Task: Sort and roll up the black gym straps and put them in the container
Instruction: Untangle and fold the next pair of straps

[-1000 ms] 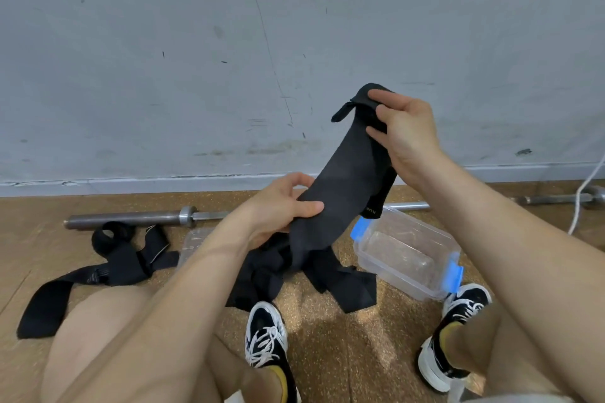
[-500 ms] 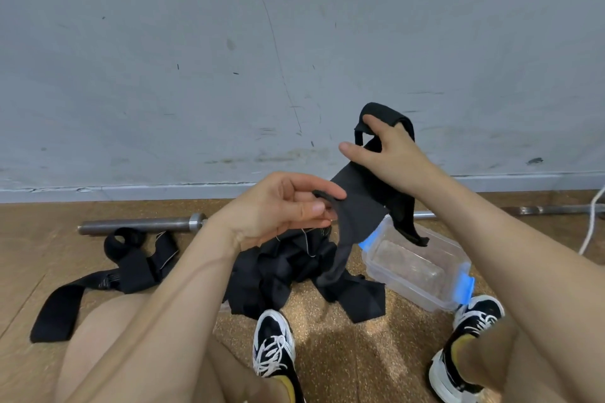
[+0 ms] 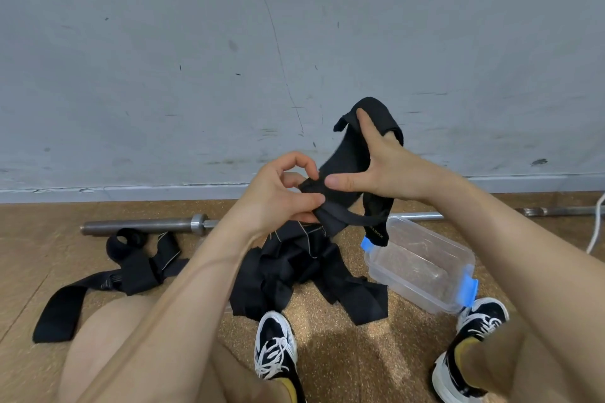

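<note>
A scuffed grey wall (image 3: 294, 42) met a brown cork-like floor (image 3: 343, 353), with a steel barbell bar (image 3: 147, 226) lying along the skirting beyond the hands.

In the head view, the left hand (image 3: 278, 193) pinched the lower end of the held strap (image 3: 347, 157) between thumb and curled fingers. The right hand (image 3: 386, 170) stood wide just beside it, thumb and forefinger spread and straight, and the strap's upper part was draped over its fingers. Its other fingers were hidden behind the cloth. A labelled tail hung below the right wrist.

Below both hands a loose pile of straps (image 3: 294, 271) lay on the floor. One more looped strap (image 3: 137, 265) lay well out past the left forearm. The clear container (image 3: 409, 288) with blue clips sat under the right forearm, near a black-and-white shoe (image 3: 471, 337).

The webbing looked light, limp and soft, so it would likely sag and unroll if released. Holding it flat at one end, thumb on top, seemed the best start for a tight roll, with the other hand keeping tension along the free length.
</note>
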The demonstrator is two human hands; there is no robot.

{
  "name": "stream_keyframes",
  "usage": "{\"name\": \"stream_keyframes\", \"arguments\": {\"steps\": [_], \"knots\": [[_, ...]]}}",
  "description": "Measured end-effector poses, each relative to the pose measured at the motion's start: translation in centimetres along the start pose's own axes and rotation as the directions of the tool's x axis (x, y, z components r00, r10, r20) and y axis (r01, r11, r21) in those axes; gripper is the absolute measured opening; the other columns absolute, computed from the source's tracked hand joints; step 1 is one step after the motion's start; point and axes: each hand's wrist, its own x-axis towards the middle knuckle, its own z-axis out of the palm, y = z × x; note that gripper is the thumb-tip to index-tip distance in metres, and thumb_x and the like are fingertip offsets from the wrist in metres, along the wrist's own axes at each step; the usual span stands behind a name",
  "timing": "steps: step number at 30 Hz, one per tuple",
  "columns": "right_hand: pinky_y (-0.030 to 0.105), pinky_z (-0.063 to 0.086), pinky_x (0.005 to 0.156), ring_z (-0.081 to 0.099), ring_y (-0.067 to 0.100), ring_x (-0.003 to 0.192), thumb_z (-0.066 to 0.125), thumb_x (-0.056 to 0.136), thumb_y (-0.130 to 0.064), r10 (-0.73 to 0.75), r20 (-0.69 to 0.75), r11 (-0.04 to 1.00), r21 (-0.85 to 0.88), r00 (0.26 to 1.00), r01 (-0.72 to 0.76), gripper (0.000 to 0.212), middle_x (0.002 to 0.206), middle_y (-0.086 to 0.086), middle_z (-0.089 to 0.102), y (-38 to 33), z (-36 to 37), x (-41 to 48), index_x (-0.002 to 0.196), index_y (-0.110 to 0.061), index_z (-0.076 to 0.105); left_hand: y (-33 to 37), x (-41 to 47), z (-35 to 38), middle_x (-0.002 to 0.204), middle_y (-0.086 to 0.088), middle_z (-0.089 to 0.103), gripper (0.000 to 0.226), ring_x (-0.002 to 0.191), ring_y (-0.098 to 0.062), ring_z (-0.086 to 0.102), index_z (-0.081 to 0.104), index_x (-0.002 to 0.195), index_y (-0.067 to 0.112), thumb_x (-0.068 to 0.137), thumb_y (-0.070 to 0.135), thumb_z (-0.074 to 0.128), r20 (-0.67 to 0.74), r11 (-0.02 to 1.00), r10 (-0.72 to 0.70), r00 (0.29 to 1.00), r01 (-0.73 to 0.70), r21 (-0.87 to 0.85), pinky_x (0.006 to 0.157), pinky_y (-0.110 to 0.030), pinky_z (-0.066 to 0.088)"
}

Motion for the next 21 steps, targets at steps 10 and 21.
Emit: {"name": "stream_keyframes", "arguments": {"steps": [10, 21], "knots": [[0.054, 0.055, 0.088, 0.065, 0.031, 0.114, 0.094, 0.063, -0.031, -0.047, 0.133, 0.571, 0.817, 0.99, -0.083, 0.121, 0.132, 0.011, 0.062, 0.6, 2.6, 0.6, 0.155, -0.028, 0.016, -0.5, 0.7, 0.9, 0.088, -0.005, 0.076, 0.035, 0.091, -0.023, 0.073, 0.077, 0.082, 0.016, 0.083, -0.015, 0.062, -0.174, 0.991, 0.114, 0.978, -0.124, -0.05, 0.087, -0.035, 0.058], [0.048, 0.06, 0.08, 0.069, 0.032, 0.104, 0.071, 0.082, 0.01, -0.007, 0.065, 0.474, 0.879, 0.998, -0.054, 0.062, 0.128, 0.018, 0.061, 0.3, 2.5, -0.1, 0.134, -0.018, 0.049, -0.1, 0.6, 0.8, 0.079, 0.004, 0.074, 0.023, 0.077, -0.008, 0.067, 0.077, 0.087, 0.016, 0.089, -0.002, 0.064, -0.208, 0.973, 0.005, 0.978, -0.053, -0.224, 0.067, -0.018, 0.052]]}}
